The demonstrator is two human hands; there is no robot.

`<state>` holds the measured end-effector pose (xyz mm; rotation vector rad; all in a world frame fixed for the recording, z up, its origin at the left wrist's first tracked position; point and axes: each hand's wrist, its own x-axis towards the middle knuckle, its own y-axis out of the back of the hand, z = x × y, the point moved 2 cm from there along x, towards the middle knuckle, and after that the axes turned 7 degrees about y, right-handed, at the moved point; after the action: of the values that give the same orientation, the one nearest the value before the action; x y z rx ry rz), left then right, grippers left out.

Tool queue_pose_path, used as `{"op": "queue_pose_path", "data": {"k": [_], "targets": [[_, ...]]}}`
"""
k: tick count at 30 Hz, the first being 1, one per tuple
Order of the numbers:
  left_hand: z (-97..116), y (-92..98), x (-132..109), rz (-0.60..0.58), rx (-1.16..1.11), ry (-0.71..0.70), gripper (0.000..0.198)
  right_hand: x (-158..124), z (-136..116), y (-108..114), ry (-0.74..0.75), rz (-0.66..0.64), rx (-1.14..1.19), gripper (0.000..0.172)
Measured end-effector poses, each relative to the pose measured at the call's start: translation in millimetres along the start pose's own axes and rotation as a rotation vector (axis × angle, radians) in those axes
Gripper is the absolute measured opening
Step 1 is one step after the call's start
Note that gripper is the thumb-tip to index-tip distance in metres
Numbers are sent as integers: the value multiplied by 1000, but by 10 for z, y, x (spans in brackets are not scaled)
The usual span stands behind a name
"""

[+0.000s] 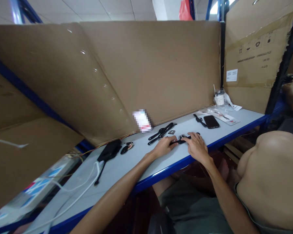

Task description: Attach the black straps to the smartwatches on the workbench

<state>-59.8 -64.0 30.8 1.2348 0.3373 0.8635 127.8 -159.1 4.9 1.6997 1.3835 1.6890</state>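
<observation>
A watch with a black strap (179, 141) lies stretched out near the front edge of the table, under both hands. My left hand (164, 146) has its fingers closed on the strap's left end. My right hand (197, 146) presses thumb and fingers on the strap right of the watch case, which is partly hidden. Just beyond my left hand are more black watches (161, 131), lying side by side. A small dark square piece (171, 132) rests between them and the held watch. Farther right is another black watch (199, 120) beside a black phone (211, 122).
A phone with a blurred screen (143, 121) leans on the cardboard wall (161, 71). Left are a black pouch (109, 150), small round items (127, 148) and white cables (84, 190). Plastic bags (216, 112) and a cup (219, 98) stand back right. A bare-backed person (271, 175) sits close on the right.
</observation>
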Motion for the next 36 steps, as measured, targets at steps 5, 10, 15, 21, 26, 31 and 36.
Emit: {"op": "queue_pose_path", "data": {"k": [5, 10, 15, 21, 26, 31, 36], "targets": [[7, 3, -2, 1, 19, 6, 13, 11, -10, -11, -55, 7, -27, 55], [20, 11, -14, 5, 7, 1, 12, -12, -2, -16, -6, -33, -16, 57], [26, 16, -17, 3, -1, -6, 13, -3, 16, -41, -4, 32, 21, 52], [21, 15, -9, 11, 8, -2, 12, -2, 13, -56, -37, 40, -19, 53], [23, 13, -10, 10, 8, -14, 13, -10, -5, -10, 2, -8, 9, 54], [8, -2, -4, 9, 27, 17, 14, 3, -13, 37, -22, 23, 46, 51], [18, -8, -5, 6, 49, 28, 15, 10, -17, 24, -7, 27, 44, 48]]}}
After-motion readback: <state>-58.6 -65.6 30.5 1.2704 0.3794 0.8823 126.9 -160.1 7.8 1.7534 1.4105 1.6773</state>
